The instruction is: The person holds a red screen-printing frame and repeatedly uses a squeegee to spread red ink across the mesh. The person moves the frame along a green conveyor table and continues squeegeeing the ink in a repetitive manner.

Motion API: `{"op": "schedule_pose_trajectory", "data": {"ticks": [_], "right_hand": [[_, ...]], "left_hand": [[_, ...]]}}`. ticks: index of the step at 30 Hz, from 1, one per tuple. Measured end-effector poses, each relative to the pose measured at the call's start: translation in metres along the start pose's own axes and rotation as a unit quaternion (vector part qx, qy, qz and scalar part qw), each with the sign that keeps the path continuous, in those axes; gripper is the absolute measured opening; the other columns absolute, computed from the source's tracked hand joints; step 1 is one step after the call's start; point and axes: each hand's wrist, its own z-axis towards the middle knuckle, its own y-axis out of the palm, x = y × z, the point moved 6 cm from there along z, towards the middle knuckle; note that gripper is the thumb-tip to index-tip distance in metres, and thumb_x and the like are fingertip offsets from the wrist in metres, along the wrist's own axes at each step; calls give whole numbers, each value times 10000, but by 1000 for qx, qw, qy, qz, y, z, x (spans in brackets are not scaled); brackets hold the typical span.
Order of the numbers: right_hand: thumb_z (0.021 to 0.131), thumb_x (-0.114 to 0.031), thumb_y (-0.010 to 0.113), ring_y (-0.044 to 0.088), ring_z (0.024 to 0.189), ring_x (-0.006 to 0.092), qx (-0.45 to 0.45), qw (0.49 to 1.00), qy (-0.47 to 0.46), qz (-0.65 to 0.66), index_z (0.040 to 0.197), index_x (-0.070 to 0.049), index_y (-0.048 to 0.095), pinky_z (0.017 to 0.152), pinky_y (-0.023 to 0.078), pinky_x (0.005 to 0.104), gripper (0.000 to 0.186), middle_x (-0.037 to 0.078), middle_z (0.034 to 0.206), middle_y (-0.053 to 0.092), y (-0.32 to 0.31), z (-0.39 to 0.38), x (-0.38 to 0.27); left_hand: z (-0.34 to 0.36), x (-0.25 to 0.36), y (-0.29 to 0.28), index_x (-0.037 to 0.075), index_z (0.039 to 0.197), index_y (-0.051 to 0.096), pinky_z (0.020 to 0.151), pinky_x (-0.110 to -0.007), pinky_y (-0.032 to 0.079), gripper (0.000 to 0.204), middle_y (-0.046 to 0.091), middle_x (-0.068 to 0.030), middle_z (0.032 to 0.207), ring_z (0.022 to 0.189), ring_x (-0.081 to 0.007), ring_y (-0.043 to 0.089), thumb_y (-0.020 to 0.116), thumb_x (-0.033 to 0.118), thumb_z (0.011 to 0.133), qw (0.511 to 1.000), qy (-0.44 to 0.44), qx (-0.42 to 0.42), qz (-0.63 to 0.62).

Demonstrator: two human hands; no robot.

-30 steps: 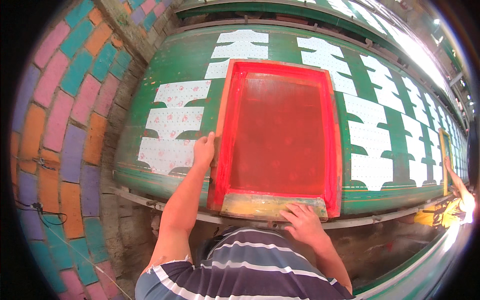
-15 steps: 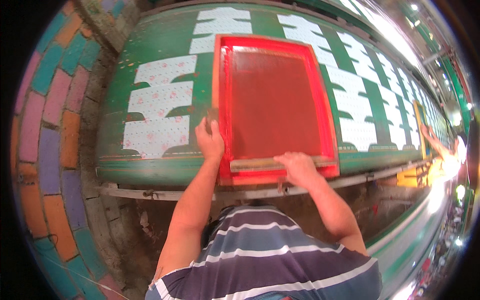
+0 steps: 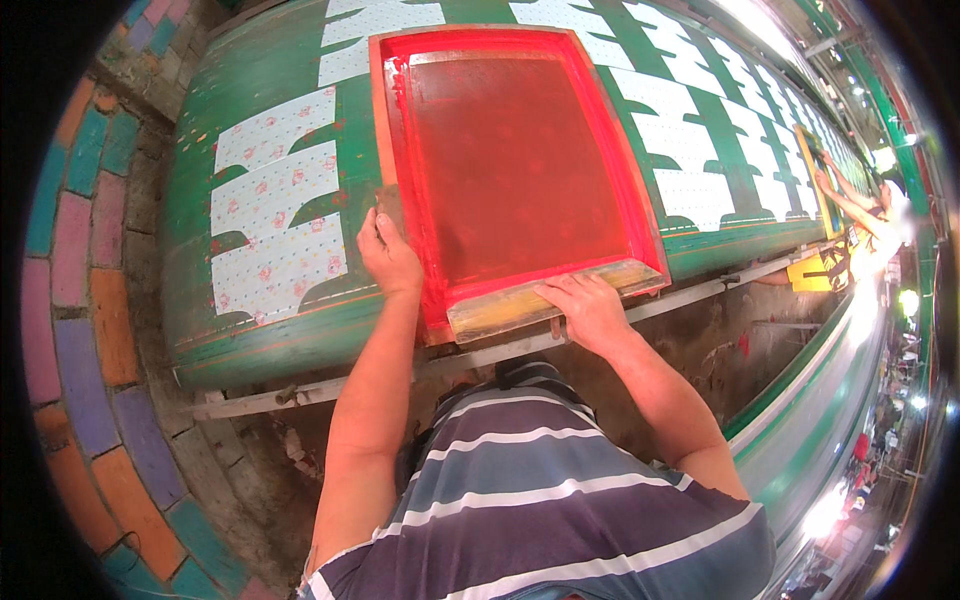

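Observation:
A screen-printing frame (image 3: pixel 385 140) with orange-red wooden sides lies on the long green table. Wet red ink lines its inner edges, and its mesh (image 3: pixel 520 170) looks dark red. At the frame's near end my right hand (image 3: pixel 590 308) is closed over a wide wooden squeegee (image 3: pixel 490 316), which is tilted with its stained broad face showing. My left hand (image 3: pixel 388 255) grips a small dark block (image 3: pixel 388 208) on the frame's left side. White cut fabric pieces (image 3: pixel 275 205) with small pink flower prints lie flat to the left of the frame.
More white fabric pieces (image 3: pixel 690 200) run in rows along the green table (image 3: pixel 240 75) to the right. A metal rail (image 3: pixel 480 357) follows its near edge. Far right, another person (image 3: pixel 868 222) works with a yellow frame (image 3: pixel 818 180). A painted brick wall (image 3: pixel 90 370) stands left.
The squeegee has come nearer onto the frame's near rim and tipped so its broad face shows. The view has shifted; my left hand keeps its place at the frame's side.

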Motion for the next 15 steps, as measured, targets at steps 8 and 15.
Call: {"op": "schedule_pose_trajectory", "data": {"ticks": [8, 15], "right_hand": [[772, 24, 724, 729, 1137, 305, 29, 998, -30, -46, 1295, -138, 764, 957, 545, 456, 549, 88, 1250, 761, 19, 70, 44], [812, 31, 697, 735, 1094, 304, 53, 997, -18, -53, 1266, -139, 770, 917, 541, 465, 491, 84, 1154, 763, 26, 196, 114]], "left_hand": [[-1, 3, -3, -78, 1472, 640, 1223, -439, 437, 529, 669, -243, 1471, 1395, -359, 613, 457, 344, 1210, 1000, -16, -17, 18], [-4, 14, -3, -96, 1499, 596, 1186, -450, 453, 478, 654, -244, 1420, 1341, -373, 619, 493, 250, 1186, 999, -7, -19, 46]]}}
